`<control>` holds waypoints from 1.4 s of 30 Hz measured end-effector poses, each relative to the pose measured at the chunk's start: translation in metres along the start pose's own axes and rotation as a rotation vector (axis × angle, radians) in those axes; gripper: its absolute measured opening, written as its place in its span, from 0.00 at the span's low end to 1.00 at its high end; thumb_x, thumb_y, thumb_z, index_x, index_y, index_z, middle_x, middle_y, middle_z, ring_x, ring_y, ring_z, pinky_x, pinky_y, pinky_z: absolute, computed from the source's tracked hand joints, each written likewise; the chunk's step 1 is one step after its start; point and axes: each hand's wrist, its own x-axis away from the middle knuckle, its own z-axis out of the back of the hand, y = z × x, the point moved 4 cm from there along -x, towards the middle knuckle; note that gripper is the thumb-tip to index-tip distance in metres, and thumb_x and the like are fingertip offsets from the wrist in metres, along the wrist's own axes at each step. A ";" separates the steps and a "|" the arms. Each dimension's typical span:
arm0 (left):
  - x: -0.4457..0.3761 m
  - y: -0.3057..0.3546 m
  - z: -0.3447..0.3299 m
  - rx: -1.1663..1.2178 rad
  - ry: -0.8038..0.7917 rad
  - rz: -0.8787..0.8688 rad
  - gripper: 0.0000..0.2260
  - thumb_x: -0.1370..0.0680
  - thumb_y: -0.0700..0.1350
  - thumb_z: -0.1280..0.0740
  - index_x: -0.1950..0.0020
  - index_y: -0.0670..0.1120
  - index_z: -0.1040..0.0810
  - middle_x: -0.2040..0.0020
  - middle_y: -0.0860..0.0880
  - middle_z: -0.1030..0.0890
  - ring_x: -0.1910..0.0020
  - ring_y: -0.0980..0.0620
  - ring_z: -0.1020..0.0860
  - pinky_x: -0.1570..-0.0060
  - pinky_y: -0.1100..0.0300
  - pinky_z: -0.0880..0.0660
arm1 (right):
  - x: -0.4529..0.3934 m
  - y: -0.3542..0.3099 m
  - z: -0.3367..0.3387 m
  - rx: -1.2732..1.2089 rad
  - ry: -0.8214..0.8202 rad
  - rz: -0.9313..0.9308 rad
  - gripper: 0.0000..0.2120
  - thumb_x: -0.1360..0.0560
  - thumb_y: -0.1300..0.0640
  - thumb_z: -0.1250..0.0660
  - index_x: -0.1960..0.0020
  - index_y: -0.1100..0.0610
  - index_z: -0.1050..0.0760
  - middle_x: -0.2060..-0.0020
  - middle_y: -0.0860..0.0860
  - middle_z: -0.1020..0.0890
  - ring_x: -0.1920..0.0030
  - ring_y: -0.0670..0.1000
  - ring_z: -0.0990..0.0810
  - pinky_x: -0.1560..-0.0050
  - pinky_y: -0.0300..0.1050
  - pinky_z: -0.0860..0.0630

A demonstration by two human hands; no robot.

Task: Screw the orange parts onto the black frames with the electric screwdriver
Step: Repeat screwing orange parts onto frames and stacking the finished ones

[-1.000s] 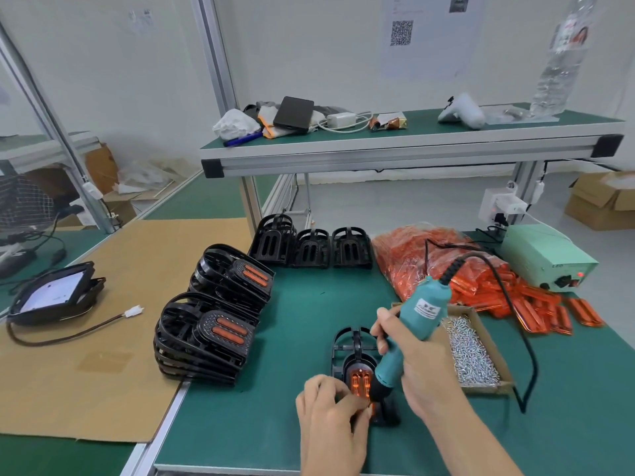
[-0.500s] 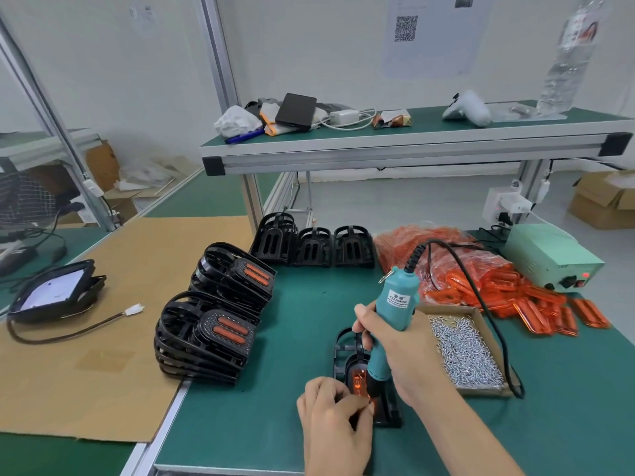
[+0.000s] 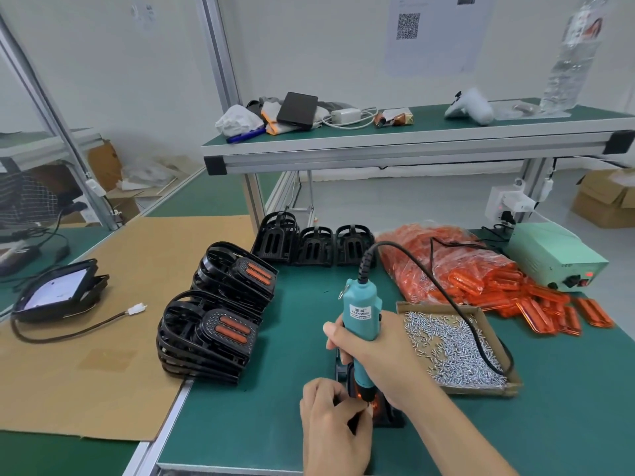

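Fingers of the right hand [image 3: 381, 359] are curling round the teal screwdriver [image 3: 360, 324], holding it nearly upright with its tip down on the orange part [image 3: 374, 405] of a black frame [image 3: 388, 419] near the bench's front edge. The left hand [image 3: 335, 431] is sitting just beside the tip, its fingertips [image 3: 360, 412] pinching together at the part; what they are pinching is too small to tell. A black cord [image 3: 446, 293] is running from the screwdriver's top, over the screw box, toward the back right.

The bench [image 3: 292, 424] is wearing a green mat. Just right of the hands, a shallow cardboard box [image 3: 494, 389] is lying heaped with silver screws [image 3: 450, 348]. Behind it a clear bag of orange parts [image 3: 443, 262] is spilling loose pieces [image 3: 556, 307] toward the right edge, and a pale green power unit [image 3: 553, 259] is standing at the back right corner. Three empty black frames [image 3: 314, 243] are standing in a row along the back edge. Two stacks of finished frames [image 3: 206, 334], each showing orange inserts, are sitting at the left edge, touching each other.

Left of the bench, a brown cardboard sheet [image 3: 103, 338] is carrying a black lamp [image 3: 58, 293] with a loose lead. An upper shelf [image 3: 412, 142] on aluminium posts is holding a black case, a white charger and a white controller. Behind it are white walls, with cardboard boxes [image 3: 608, 201] on the floor at right.
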 end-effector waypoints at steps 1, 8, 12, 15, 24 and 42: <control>0.000 0.000 0.000 -0.007 0.001 -0.010 0.12 0.39 0.39 0.17 0.63 0.51 0.15 0.60 0.53 0.27 0.55 0.50 0.27 0.55 0.60 0.31 | 0.000 0.000 0.000 0.012 -0.004 -0.003 0.15 0.27 0.42 0.25 0.61 0.55 0.18 0.70 0.55 0.19 0.68 0.49 0.23 0.61 0.45 0.23; 0.003 -0.001 -0.001 -0.010 -0.006 0.004 0.11 0.39 0.40 0.16 0.62 0.51 0.14 0.61 0.54 0.28 0.55 0.50 0.27 0.57 0.58 0.29 | 0.002 0.003 -0.003 0.057 0.014 -0.013 0.16 0.28 0.41 0.26 0.60 0.54 0.19 0.70 0.53 0.18 0.69 0.48 0.22 0.61 0.44 0.23; 0.001 -0.001 0.000 -0.017 -0.025 0.004 0.12 0.40 0.41 0.15 0.62 0.51 0.13 0.61 0.54 0.29 0.55 0.49 0.26 0.59 0.55 0.26 | 0.002 0.003 -0.002 0.028 0.056 -0.004 0.15 0.28 0.42 0.26 0.61 0.54 0.19 0.71 0.55 0.19 0.69 0.49 0.22 0.61 0.47 0.22; 0.003 -0.001 0.001 -0.004 -0.037 0.013 0.12 0.40 0.43 0.15 0.61 0.52 0.13 0.61 0.55 0.29 0.55 0.50 0.26 0.57 0.57 0.25 | 0.005 0.003 0.000 0.037 0.031 0.020 0.15 0.27 0.43 0.26 0.61 0.54 0.19 0.71 0.55 0.19 0.69 0.50 0.21 0.61 0.47 0.21; 0.005 -0.004 -0.001 0.034 -0.040 0.032 0.14 0.40 0.43 0.13 0.60 0.52 0.13 0.61 0.56 0.30 0.55 0.51 0.27 0.55 0.60 0.27 | 0.007 0.003 0.004 -0.005 0.069 0.028 0.17 0.26 0.46 0.27 0.66 0.56 0.22 0.74 0.59 0.23 0.72 0.51 0.25 0.62 0.50 0.23; 0.008 -0.005 -0.001 -0.007 -0.001 -0.075 0.14 0.37 0.47 0.16 0.54 0.56 0.13 0.59 0.54 0.30 0.55 0.51 0.29 0.57 0.56 0.28 | 0.002 -0.005 0.035 -0.304 0.019 0.161 0.08 0.28 0.54 0.25 0.60 0.56 0.22 0.60 0.61 0.15 0.73 0.53 0.28 0.65 0.46 0.27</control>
